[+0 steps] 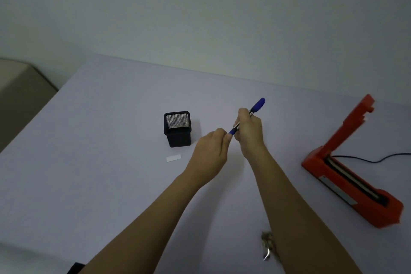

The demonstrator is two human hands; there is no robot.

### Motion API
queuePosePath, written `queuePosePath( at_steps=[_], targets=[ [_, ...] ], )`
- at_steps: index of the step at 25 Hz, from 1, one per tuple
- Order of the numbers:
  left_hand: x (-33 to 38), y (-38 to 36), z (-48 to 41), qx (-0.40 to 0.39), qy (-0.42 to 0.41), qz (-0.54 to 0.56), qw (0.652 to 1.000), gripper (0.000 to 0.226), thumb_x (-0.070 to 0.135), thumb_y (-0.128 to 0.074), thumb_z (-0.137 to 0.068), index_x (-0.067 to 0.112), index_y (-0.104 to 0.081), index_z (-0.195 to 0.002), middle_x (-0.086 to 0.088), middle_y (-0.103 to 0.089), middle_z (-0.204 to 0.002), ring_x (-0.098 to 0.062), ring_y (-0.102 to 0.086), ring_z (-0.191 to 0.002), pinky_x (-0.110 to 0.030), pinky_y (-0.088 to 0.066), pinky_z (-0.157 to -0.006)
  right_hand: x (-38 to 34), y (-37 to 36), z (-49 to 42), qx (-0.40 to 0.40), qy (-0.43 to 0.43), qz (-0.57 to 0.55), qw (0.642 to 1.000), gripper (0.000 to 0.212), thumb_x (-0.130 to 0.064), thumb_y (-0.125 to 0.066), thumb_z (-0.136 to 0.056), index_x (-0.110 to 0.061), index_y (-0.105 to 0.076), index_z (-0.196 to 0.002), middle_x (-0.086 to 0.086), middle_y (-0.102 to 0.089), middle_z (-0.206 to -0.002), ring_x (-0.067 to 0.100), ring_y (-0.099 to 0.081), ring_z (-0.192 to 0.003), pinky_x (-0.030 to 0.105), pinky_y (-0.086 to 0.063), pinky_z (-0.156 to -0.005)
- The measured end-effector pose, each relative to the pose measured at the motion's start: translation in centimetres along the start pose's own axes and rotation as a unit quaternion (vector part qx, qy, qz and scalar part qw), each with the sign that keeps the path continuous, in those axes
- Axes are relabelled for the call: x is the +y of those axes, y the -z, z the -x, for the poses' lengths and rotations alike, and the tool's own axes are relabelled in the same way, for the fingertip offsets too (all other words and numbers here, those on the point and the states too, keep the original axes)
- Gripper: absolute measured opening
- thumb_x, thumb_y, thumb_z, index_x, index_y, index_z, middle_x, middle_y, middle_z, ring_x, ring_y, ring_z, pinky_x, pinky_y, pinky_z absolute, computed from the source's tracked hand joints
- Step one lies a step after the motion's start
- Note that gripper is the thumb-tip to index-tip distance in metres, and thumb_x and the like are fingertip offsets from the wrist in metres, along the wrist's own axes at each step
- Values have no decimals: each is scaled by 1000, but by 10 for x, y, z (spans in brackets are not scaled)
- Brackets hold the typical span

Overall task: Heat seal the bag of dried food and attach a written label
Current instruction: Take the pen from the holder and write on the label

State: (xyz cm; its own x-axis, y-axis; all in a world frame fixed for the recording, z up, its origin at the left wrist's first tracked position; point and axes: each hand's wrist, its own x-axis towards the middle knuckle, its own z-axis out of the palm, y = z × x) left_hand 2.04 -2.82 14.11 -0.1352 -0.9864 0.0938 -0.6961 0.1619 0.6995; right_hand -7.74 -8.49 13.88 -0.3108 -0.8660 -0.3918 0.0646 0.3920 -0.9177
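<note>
A blue pen (258,105) is held above the middle of the table, slanting up to the right. My right hand (250,131) grips its barrel. My left hand (211,147) pinches the pen's lower blue end between its fingertips. A small white label (173,158) lies flat on the table, left of my left hand. The red heat sealer (347,167) stands at the right with its arm raised. The bag of dried food (268,243) shows only as a small clear patch at the bottom, mostly hidden behind my right forearm.
A black mesh pen holder (177,129) stands just behind the label. The sealer's black cord (375,159) runs off the right edge. The lilac table (111,118) meets a pale wall at the back. A beige seat (20,87) sits at the left.
</note>
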Motion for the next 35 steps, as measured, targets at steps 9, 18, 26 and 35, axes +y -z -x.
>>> queuePosePath(
  at_steps=[9, 18, 26, 35],
  targets=[
    [-107, 3, 77, 0, 266, 109, 958, 15, 22, -56, -90, 12, -65, -83, -1, -70, -78, -17, -65, -76, -20, -48, -68, 18, 2, -14, -40, 25, -15, 999, 45, -41, -43, -94, -14, -51, -58, -2, -46, -49, 5, -39, -34, 19, -34, -37],
    [-198, 25, 79, 21, 242, -166, 956, 12, 3, -57, -82, -3, -66, -85, -18, -61, -79, -27, -51, -66, -29, -35, -61, 120, -39, 23, -58, 134, 27, 989, 24, -17, -67, -83, -10, -52, -64, 5, -62, -60, 9, -65, -53, 19, -53, -51],
    [-198, 29, 91, 112, 262, -55, 957, 50, 15, -65, -79, 8, -47, -126, -10, -49, -115, -23, -53, -95, -36, -49, -80, 150, -63, 6, -32, 232, 124, 964, 37, -22, -60, -88, -15, -42, -56, 0, -49, -47, 14, -59, -47, 38, -51, -49],
    [-184, -32, 43, 31, 153, -96, 983, 32, 3, -61, -84, 3, -59, -116, -12, -61, -120, -32, -57, -108, -37, -51, -90, 180, -69, -7, -14, 295, 146, 944, 35, -37, -53, -85, -13, -44, -61, 7, -47, -53, 17, -43, -48, 24, -41, -47]
  ],
)
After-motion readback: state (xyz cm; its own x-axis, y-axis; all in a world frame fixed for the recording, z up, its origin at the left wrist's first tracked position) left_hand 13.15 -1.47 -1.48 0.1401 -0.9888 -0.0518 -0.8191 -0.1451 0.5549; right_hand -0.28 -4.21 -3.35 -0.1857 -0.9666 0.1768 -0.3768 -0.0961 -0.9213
